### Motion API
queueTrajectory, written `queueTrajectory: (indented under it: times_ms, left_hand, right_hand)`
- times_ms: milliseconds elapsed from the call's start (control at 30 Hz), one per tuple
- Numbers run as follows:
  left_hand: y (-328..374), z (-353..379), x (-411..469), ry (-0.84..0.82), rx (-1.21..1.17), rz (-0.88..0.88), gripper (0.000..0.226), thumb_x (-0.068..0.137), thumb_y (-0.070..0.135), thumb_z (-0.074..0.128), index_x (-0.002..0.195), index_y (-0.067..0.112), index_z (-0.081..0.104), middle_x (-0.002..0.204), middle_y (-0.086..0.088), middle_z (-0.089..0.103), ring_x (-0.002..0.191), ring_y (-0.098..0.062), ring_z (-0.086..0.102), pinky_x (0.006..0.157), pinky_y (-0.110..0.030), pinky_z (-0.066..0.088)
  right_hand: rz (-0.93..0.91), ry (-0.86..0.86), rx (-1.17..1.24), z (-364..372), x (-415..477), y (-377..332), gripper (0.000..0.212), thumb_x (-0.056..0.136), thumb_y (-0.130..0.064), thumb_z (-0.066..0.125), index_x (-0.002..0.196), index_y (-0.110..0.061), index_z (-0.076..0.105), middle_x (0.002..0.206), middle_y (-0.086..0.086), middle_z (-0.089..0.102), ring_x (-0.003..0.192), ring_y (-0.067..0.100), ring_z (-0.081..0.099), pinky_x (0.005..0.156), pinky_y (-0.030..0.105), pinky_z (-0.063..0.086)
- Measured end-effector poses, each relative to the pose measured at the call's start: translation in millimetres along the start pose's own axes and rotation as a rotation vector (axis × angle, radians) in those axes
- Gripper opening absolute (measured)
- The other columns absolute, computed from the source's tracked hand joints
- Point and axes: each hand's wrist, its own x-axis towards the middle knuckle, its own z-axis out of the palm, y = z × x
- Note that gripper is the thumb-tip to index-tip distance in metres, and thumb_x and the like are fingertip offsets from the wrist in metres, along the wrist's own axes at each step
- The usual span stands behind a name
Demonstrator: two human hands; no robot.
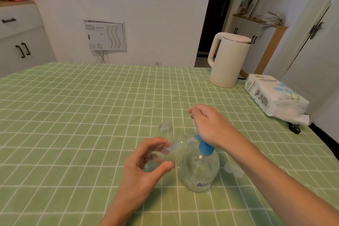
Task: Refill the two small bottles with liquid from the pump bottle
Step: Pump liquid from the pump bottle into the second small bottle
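Green-and-white checked tablecloth (91, 115) covers the table where a person's left hand (145, 168) grasps a small clear plastic bottle (178, 145), thumb and fingers curled round its lower body. The hand holds it tipped on its side just left of the round clear plastic pump bottle (200, 172), with its neck at the spout of the blue pump head (203, 147). The right hand (207, 124) lies on top of that pump head, the heel of the palm against it, fingers loosely bent and clasping nothing. A second small clear bottle (165, 128) stands upright and uncapped just behind and to the left of the pump bottle, apart from both hands. Small pale caps (229, 167) lie on the cloth just right of the pump bottle, beside the right forearm. Well behind the pump bottle and to its right stand a cream electric kettle (227, 60) and a white pack of tissue paper (275, 97); how much liquid any bottle holds cannot be told
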Motion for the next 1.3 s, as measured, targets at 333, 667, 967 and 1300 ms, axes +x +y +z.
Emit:
queueTrajectory:
  times_ms: [333,667,967,1300]
  left_hand:
    - [3.3,-2.7,-1.0,-0.010,-0.012,-0.012,0.048,0.075,0.029,0.087,0.119,0.033,0.070,0.119,-0.001,0.074,0.105,-0.024,0.071,0.087,-0.022,0.056]
    - [1.4,-6.3,-4.1,-0.023,-0.039,-0.044,0.048,0.076,0.027,0.087,0.121,0.028,0.069,0.118,-0.007,0.074,0.101,-0.027,0.071,0.086,-0.025,0.057]
    - [-1.4,-6.3,-5.5,0.003,-0.056,-0.052,0.047,0.074,0.028,0.087,0.118,0.027,0.071,0.118,-0.006,0.073,0.106,-0.028,0.071,0.092,-0.030,0.058]
    - [-4.1,-6.3,-6.7,0.008,-0.012,-0.063,0.050,0.072,0.034,0.088,0.119,0.031,0.070,0.119,-0.004,0.074,0.104,-0.032,0.071,0.089,-0.039,0.057]
  right_hand:
    - [0.054,-0.039,0.005,6.6,-3.8,2.6,0.041,0.102,-0.025,0.029,0.132,-0.026,0.057,0.137,-0.006,0.057,0.117,0.016,0.055,0.102,0.042,0.048]
    - [0.009,-0.029,-0.044,-1.9,-2.1,-2.1,0.035,0.103,-0.026,0.029,0.123,-0.028,0.058,0.092,-0.014,0.055,0.080,0.002,0.055,0.062,0.024,0.037]
    - [0.049,-0.047,-0.022,4.7,-7.2,-3.1,0.039,0.099,-0.024,0.029,0.125,-0.026,0.059,0.100,-0.007,0.057,0.099,0.021,0.062,0.094,0.044,0.053]
    - [0.041,-0.024,-0.033,-2.9,-5.7,-4.9,0.036,0.101,-0.027,0.027,0.117,-0.025,0.059,0.095,-0.007,0.061,0.085,0.013,0.060,0.069,0.032,0.044]
